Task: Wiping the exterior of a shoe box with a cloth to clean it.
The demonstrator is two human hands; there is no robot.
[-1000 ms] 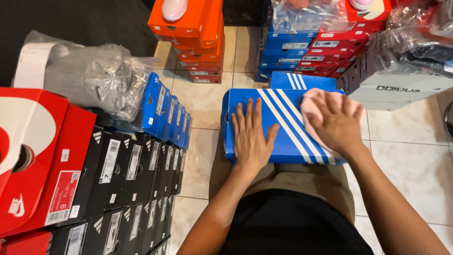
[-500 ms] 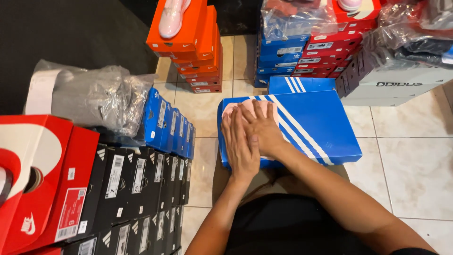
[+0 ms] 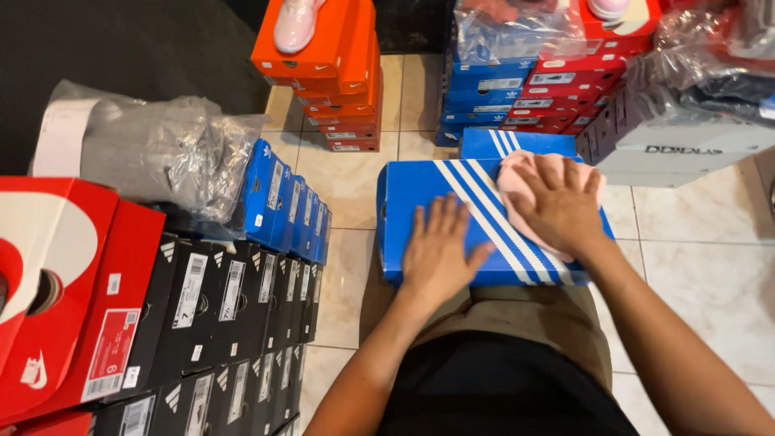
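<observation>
The left hand (image 3: 438, 252) lies flat and open on the blue box (image 3: 420, 194); the right hand (image 3: 559, 202), further right, presses a pink cloth (image 3: 512, 182) onto its lid.

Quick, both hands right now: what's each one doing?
Left hand: open, flat on the blue box, holding nothing.
Right hand: open, pressing a pink cloth onto the box lid.

Orange boxes (image 3: 327, 73) stacked at the back, black boxes (image 3: 218, 323) on the left, a grey bag (image 3: 161, 149), tiled floor (image 3: 694, 274).
</observation>
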